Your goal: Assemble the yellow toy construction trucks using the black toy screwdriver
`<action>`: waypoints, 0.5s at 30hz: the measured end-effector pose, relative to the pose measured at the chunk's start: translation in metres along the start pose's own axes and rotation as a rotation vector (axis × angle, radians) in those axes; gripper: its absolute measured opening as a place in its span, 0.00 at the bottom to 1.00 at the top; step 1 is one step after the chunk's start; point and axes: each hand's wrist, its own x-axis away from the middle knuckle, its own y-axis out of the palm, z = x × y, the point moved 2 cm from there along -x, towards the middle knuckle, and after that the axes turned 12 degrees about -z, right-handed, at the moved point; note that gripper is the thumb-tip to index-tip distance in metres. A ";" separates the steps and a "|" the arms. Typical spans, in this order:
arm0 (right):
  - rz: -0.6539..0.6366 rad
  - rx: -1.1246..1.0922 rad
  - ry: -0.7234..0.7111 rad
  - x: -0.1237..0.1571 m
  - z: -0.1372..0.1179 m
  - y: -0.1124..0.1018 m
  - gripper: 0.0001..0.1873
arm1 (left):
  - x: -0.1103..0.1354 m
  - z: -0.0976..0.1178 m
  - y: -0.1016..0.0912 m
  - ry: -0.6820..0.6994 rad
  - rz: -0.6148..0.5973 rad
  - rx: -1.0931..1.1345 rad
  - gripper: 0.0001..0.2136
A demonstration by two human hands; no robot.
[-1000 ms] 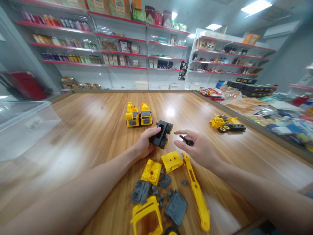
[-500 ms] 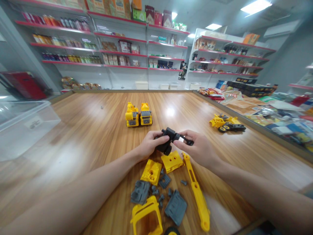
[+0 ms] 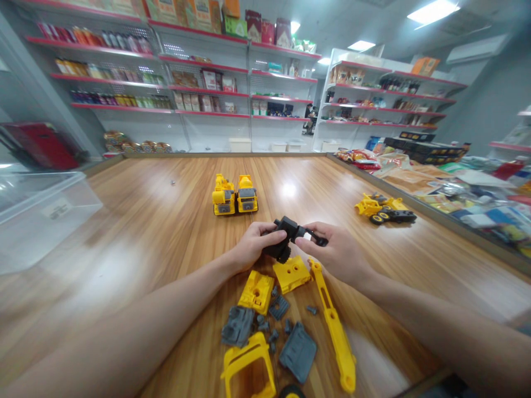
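Observation:
My left hand (image 3: 260,246) is closed on a black blocky toy vehicle part (image 3: 286,228), thumb on top. From the right, my right hand (image 3: 338,246) pinches a slim black piece (image 3: 318,240) whose end meets the blocky part; I cannot tell if the two are joined. Just below the hands lie two yellow toy body parts, one flat (image 3: 291,275) and one with a round hole (image 3: 256,292). A long yellow boom arm (image 3: 337,326) lies beneath my right hand. Closer in are a yellow cab frame (image 3: 249,362), grey panels (image 3: 298,351) and several small grey screws (image 3: 272,337).
Two yellow toy trucks (image 3: 235,196) stand side by side farther back on the wooden table (image 3: 174,232). Another partly built yellow toy (image 3: 385,210) sits at right. A clear plastic bin (image 3: 45,221) is at left, and packaged goods (image 3: 456,182) lie beyond the right edge.

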 end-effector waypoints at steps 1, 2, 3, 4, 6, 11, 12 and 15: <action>-0.012 -0.006 -0.008 0.000 0.000 0.000 0.17 | 0.000 0.000 0.000 -0.002 -0.010 0.011 0.15; -0.027 -0.015 -0.017 0.000 -0.001 0.000 0.17 | 0.000 0.001 0.001 -0.004 -0.025 0.027 0.15; -0.042 -0.025 -0.024 0.000 -0.001 0.000 0.17 | 0.001 0.001 0.001 -0.007 -0.039 0.042 0.15; -0.053 -0.038 -0.027 -0.001 -0.001 0.000 0.17 | 0.001 0.001 0.001 -0.011 -0.047 0.054 0.15; -0.058 -0.079 -0.022 -0.001 0.000 0.001 0.17 | 0.000 0.001 0.001 -0.011 -0.027 0.071 0.14; -0.079 -0.057 -0.040 -0.001 0.003 0.004 0.14 | -0.006 0.002 -0.006 0.019 0.172 0.253 0.15; -0.110 -0.016 -0.064 0.000 0.002 0.005 0.14 | -0.007 0.003 -0.008 0.027 0.200 0.313 0.14; -0.330 0.066 -0.222 0.008 -0.008 0.008 0.13 | -0.009 0.005 -0.012 0.026 0.220 0.430 0.12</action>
